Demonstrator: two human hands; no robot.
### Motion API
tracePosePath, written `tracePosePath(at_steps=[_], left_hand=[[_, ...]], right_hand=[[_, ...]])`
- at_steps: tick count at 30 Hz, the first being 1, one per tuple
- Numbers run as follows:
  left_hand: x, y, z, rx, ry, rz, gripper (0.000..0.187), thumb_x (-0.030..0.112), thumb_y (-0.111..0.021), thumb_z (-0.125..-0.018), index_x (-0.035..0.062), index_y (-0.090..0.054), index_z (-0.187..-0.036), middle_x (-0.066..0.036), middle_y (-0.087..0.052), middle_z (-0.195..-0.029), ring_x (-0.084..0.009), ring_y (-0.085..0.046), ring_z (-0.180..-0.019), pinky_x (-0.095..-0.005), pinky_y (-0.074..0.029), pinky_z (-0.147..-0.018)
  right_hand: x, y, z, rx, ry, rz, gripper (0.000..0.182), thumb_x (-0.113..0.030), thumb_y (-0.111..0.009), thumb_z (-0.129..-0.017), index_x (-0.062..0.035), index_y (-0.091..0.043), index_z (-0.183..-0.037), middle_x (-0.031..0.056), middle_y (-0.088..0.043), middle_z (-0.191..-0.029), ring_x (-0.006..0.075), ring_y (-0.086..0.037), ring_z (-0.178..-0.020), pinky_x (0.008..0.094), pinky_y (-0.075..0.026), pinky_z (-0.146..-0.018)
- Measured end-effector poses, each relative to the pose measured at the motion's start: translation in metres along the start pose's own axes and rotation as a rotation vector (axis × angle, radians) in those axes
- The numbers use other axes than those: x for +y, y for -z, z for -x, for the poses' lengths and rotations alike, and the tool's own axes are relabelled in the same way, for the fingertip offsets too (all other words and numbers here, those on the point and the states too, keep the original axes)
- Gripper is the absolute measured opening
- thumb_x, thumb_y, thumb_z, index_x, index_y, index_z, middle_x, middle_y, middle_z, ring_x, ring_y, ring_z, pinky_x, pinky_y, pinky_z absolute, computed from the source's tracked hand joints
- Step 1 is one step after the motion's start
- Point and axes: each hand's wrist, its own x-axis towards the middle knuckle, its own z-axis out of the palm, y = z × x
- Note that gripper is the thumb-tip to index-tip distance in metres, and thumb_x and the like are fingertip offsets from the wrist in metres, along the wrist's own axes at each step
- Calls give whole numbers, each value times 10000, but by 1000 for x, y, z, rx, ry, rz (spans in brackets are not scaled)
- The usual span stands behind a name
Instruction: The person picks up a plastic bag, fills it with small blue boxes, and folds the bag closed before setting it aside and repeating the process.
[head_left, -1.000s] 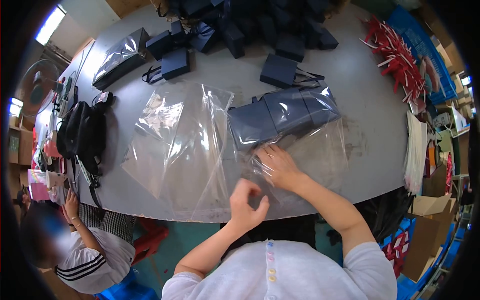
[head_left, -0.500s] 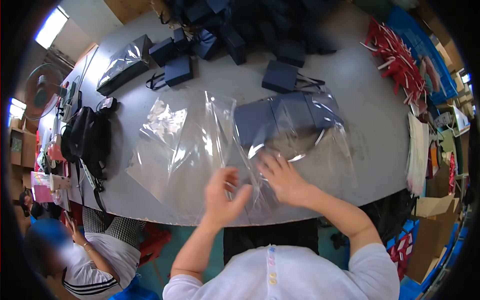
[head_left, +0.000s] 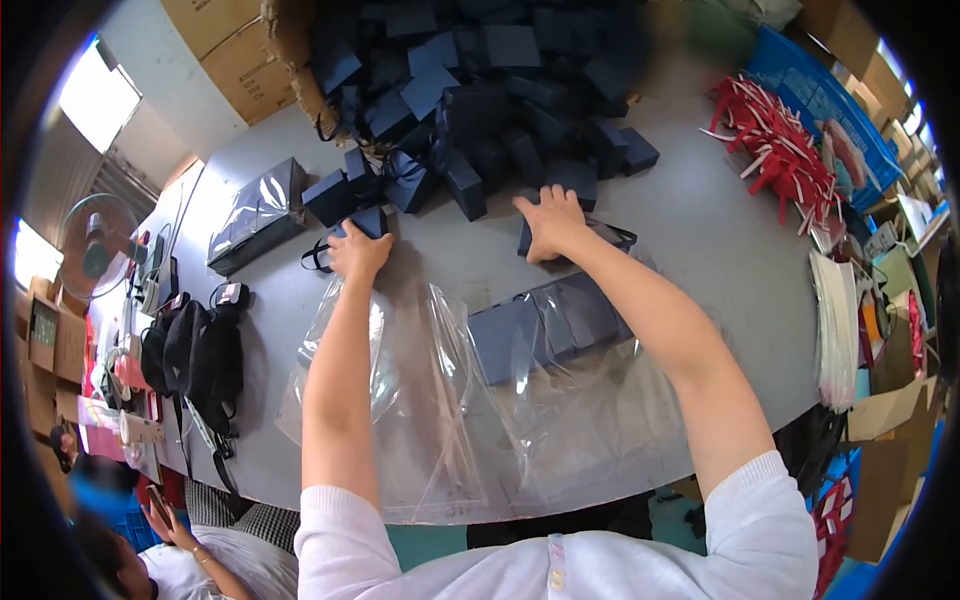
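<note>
My left hand (head_left: 358,252) reaches across the table and is closed over a small dark blue gift box (head_left: 375,221) with a black ribbon loop. My right hand (head_left: 556,226) spans another dark blue gift box (head_left: 524,239), thumb and fingers at its sides, partly covering it. Nearer to me, a row of dark blue boxes (head_left: 515,335) lies inside a clear plastic bag (head_left: 590,410). An apparently flat clear plastic bag (head_left: 430,420) lies to its left, partly under my left forearm.
A large heap of dark blue boxes (head_left: 430,90) spills over the far side. At left are a film-wrapped block of boxes (head_left: 258,225), a black bag (head_left: 205,345) and a fan (head_left: 97,240). Red ribbons (head_left: 775,150) lie at right. A seated person (head_left: 215,560) holds a phone.
Both hands have moved from the plastic bags to the far side of the table, each onto a dark blue gift box. The view has shifted, showing more of the heap.
</note>
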Motion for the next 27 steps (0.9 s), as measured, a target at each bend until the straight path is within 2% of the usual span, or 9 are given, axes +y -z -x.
tracePosePath(at_steps=[4,5,7,9,13,15,18,21,27], left_hand=[[-3,33,43,221,-400,351,806,338,-770,-632,59,-462,-1323,-247,-470,-1272,-426,-502,-1165,-466,-445,-978],[8,60,78,206,-529,465,790,296,-784,-622,45,-472,-1303,-235,-462,-1277,-420,-497,-1165,-455,-447,-978],[27,87,143,92,-780,505,770,247,-803,-607,38,-479,-1273,-219,-433,-1303,-414,-476,-1181,-444,-449,-975],[50,95,204,-17,-855,513,758,254,-804,-608,18,-483,-1253,-224,-414,-1314,-412,-445,-1216,-441,-433,-994],[51,46,241,25,-962,508,814,303,-823,-618,3,-471,-1287,-231,-406,-1346,-426,-407,-1257,-482,-371,-1047],[40,49,254,109,-980,430,833,323,-826,-624,-1,-466,-1302,-236,-406,-1359,-433,-400,-1266,-502,-347,-1062],[-2,65,284,208,-866,385,866,365,-822,-643,11,-455,-1344,-241,-395,-1399,-446,-374,-1293,-534,-317,-1073],[-26,77,324,58,-763,478,870,368,-816,-654,29,-449,-1367,-219,-387,-1429,-445,-341,-1326,-524,-290,-1094],[-4,82,386,-58,-912,302,848,291,-813,-658,122,-456,-1409,-169,-381,-1458,-430,-306,-1359,-591,-231,-1109]], right_hand=[[46,38,56,658,211,-729,970,-159,-806,-526,-147,-402,-1408,215,-484,-1259,368,-514,-1133,430,-448,-982],[57,47,74,684,261,-985,930,-88,-814,-575,-143,-405,-1408,153,-503,-1247,286,-563,-1099,394,-480,-952],[48,59,117,584,240,-1336,858,-63,-813,-646,-125,-394,-1392,148,-535,-1184,262,-568,-1100,352,-494,-926],[36,55,139,737,353,-1890,822,8,-784,-714,-105,-353,-1405,113,-543,-1165,214,-588,-1040,317,-500,-907],[-15,26,163,766,347,-2064,758,19,-780,-730,-78,-359,-1354,98,-518,-1186,196,-556,-1085,310,-474,-951],[-31,-4,159,808,372,-1859,728,-66,-819,-711,-84,-396,-1303,121,-487,-1229,212,-514,-1149,327,-438,-988],[-30,-42,167,963,236,-846,730,-215,-874,-606,-69,-445,-1179,193,-439,-1278,335,-442,-1244,423,-379,-1027],[-29,-35,172,958,260,-731,684,-210,-868,-582,-56,-455,-1106,227,-430,-1272,402,-442,-1217,445,-381,-1022],[-58,-25,165,890,22,-537,860,-366,-800,-651,-245,-455,-1430,243,-400,-1319,442,-453,-1184,509,-451,-962]])
